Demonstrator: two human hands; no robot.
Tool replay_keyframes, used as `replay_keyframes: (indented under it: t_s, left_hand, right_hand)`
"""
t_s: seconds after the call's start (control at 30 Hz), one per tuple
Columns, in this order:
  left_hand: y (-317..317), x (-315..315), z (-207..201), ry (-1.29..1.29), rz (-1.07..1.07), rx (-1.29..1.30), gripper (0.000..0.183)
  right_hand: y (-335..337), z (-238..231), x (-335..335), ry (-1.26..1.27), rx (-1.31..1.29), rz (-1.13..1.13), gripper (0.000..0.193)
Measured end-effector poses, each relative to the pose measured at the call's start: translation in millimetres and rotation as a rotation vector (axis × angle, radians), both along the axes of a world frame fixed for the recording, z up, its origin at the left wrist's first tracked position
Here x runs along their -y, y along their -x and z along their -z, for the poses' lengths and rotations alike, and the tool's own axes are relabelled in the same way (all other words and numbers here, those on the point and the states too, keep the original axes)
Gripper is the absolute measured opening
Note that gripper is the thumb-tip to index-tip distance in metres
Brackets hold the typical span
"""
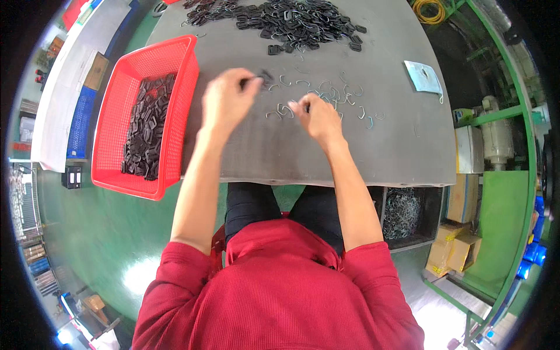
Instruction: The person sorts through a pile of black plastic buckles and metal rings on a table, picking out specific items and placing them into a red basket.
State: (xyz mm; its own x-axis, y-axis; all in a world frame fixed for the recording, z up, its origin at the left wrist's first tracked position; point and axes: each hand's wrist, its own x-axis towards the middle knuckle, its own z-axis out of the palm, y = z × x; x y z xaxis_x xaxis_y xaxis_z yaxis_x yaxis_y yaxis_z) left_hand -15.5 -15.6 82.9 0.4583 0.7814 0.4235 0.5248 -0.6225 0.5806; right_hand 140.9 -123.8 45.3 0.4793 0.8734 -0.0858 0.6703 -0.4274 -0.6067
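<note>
My left hand (228, 99) is over the grey table, its thumb and fingers closed in a pinch. At its fingertips is a small black plastic buckle (266, 76), smeared by motion. To its right, my right hand (321, 121) is also pinched, with a dark bit between the fingertips that is too small to make out. Bent metal wire hooks (329, 93) lie scattered just beyond and beside the right hand. Farther back spreads a big pile of black plastic buckles (291, 23), with wire hooks showing among them.
A red plastic basket (189, 87) with many black plastic pieces stands at the table's left. On the table's (385, 149) right side lies a light blue face mask (424, 78). Below the right front edge is a bin of metal hooks (401, 213). Cardboard boxes (455, 248) stand at the right.
</note>
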Motion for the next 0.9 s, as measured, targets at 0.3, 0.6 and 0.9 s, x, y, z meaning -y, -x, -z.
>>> replay_keyframes:
  t_s: [0.3, 0.6, 0.9]
  left_hand:
    - [214, -3, -24, 0.101, -0.728, -0.575, 0.028]
    - [95, 18, -42, -0.238, -0.299, 0.086, 0.022]
    - [-81, -35, 121, -0.077, 0.076, -0.405, 0.059]
  right_hand:
    - [216, -94, -116, -0.392, -0.580, -0.551, 0.040]
    - [74, -33, -74, -0.903, 0.131, -0.196, 0.041]
    - [-214, 92, 119, 0.083, 0.741, 0.720, 0.055]
